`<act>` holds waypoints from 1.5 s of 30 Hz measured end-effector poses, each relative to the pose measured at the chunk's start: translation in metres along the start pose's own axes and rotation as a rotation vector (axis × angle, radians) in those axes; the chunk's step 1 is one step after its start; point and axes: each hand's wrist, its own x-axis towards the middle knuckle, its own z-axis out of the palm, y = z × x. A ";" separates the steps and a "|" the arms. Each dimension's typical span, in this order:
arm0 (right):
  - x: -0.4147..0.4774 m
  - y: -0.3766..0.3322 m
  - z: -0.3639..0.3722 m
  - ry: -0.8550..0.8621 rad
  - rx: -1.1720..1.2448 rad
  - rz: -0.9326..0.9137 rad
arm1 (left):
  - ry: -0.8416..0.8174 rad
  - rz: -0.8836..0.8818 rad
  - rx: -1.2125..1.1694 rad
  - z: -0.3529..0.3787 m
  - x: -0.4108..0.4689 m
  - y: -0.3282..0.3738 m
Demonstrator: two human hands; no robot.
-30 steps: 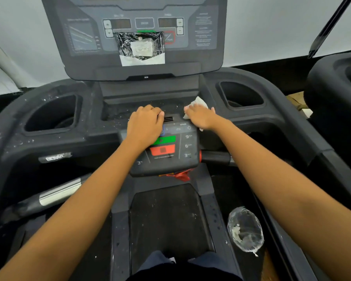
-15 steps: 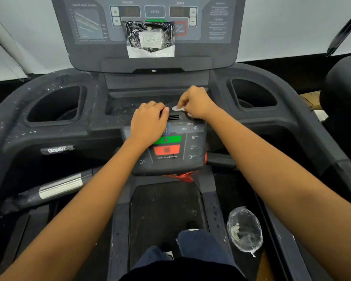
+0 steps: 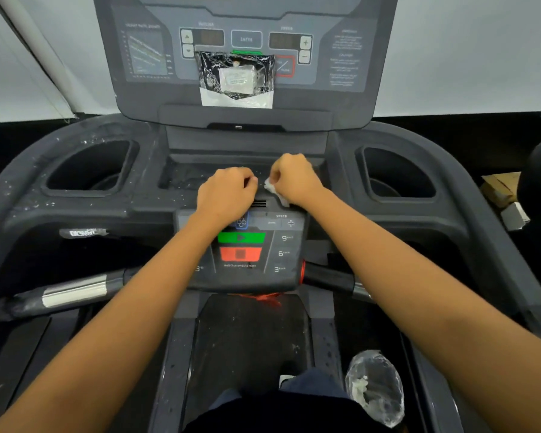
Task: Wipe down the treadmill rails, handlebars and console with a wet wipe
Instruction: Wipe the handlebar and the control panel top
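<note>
A dark treadmill fills the view. Its upper console (image 3: 245, 39) stands at the top, with a crinkled plastic packet (image 3: 236, 78) stuck to it. The lower control panel (image 3: 281, 245) with green and red buttons sits in the middle. My right hand (image 3: 294, 178) is closed on a small white wet wipe (image 3: 274, 190), which sticks out on its left side, just above the panel's top edge. My left hand (image 3: 225, 195) rests in a fist on the panel's top left, a small gap from the wipe. The left handlebar (image 3: 72, 292) and right handlebar (image 3: 328, 276) run sideways below.
Two deep cup holders (image 3: 88, 167) (image 3: 397, 173) flank the centre tray (image 3: 185, 176), which is speckled with dust. A clear plastic bag (image 3: 377, 385) holding white scraps lies on the right side rail. My dark trousers show at the bottom, over the belt (image 3: 250, 332).
My right hand slid left from the tray's right end to the panel's top edge and bunched the wipe into its fist. My left hand stayed on the panel. The camera tilted up.
</note>
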 end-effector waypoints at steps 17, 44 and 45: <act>-0.001 0.031 -0.029 -0.125 0.027 0.188 | -0.088 -0.087 0.004 0.002 0.022 0.005; 0.009 0.050 -0.039 -0.234 -0.100 0.256 | 0.003 -0.164 -0.224 -0.011 0.025 -0.065; 0.008 0.047 -0.038 -0.226 -0.086 0.276 | 0.008 -0.165 -0.224 -0.011 0.026 -0.072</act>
